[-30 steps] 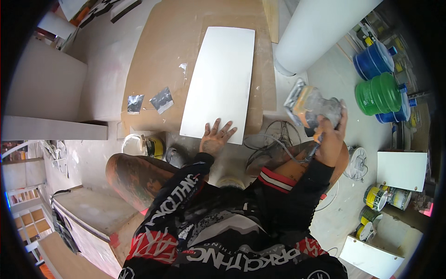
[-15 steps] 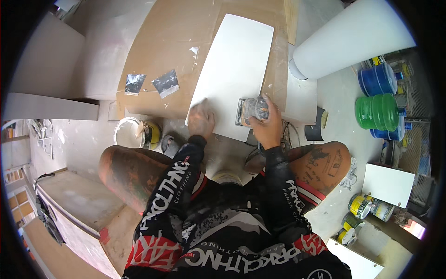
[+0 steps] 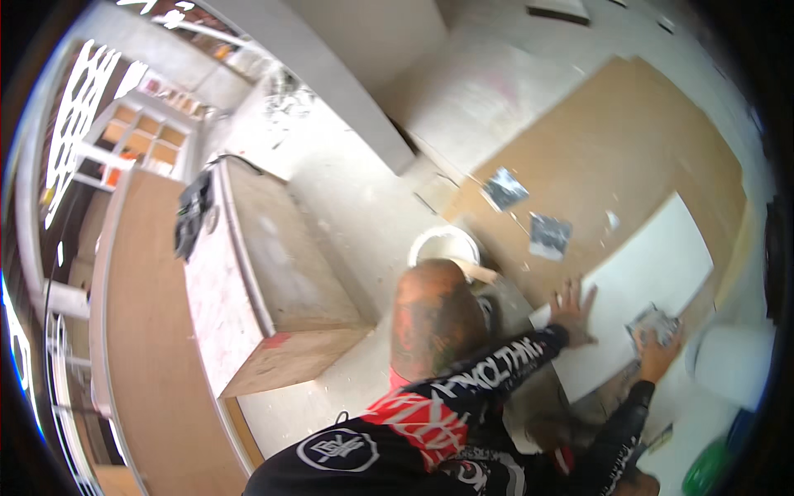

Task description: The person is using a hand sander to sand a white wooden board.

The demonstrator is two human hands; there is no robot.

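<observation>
A long white panel [image 3: 628, 277] lies on a large brown board [image 3: 616, 153]. My left hand [image 3: 572, 314] rests flat on the panel's near end, fingers spread, holding nothing. Wrapped around a grey palm sander [image 3: 652, 321], my right hand [image 3: 659, 354] has it against the panel by its right edge. Motion blurs the sander, and the fingers partly cover it. To the left on the board are two dark, square sheets, one grey sheet [image 3: 504, 188] and another grey sheet [image 3: 550, 237], both apart from the panel.
A white bucket [image 3: 444, 240] with a wooden piece across its rim stands beside my left knee. Left of it is a large pale box-like cabinet [image 3: 289, 281]. A white cylinder [image 3: 732, 364] and a green bottle [image 3: 705, 467] are near the right rim.
The view has swung to the left, bringing the cabinet and window side into sight. The sander has moved farther along the panel's right edge. My left hand's fingers now show spread.
</observation>
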